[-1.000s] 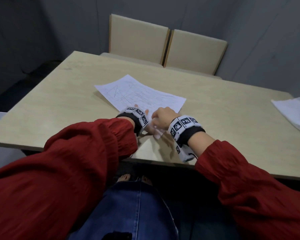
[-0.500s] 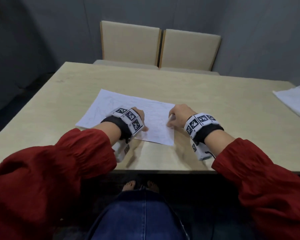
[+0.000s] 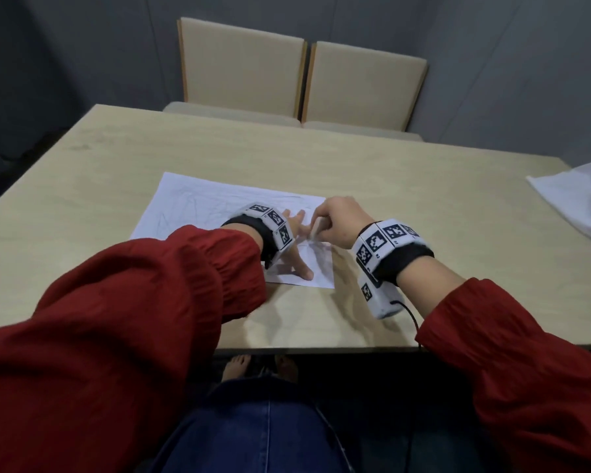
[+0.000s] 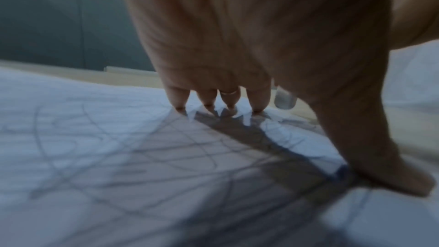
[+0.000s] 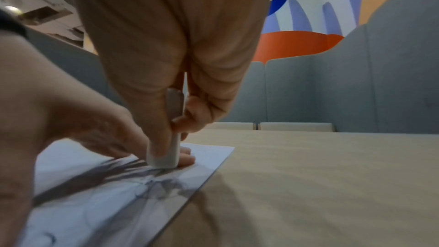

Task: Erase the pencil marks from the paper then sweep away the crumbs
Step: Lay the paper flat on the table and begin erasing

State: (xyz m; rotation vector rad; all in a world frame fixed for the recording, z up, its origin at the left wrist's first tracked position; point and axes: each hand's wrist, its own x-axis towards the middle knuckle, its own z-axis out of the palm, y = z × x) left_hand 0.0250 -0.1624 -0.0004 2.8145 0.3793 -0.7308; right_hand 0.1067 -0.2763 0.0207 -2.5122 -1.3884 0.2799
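Left of centre in the head view, the left hand (image 3: 296,249) lay spread flat on the paper (image 3: 198,213), pinning it. Just right, the right hand (image 3: 338,218) pinched a white eraser (image 5: 166,149) upright, its tip on the pencil marks (image 5: 152,181) beside the left fingertips (image 4: 257,107). The paper lay on a pale wooden table (image 3: 423,206); two chairs (image 3: 301,73) stood beyond.

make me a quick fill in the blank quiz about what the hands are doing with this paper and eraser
1. The right hand grips a white ____.
2. The left hand presses flat on the ____.
3. The eraser stands on end, its lower tip touching the ____.
4. The pencil marks are ____ in colour.

Missing words: eraser; paper; paper; grey
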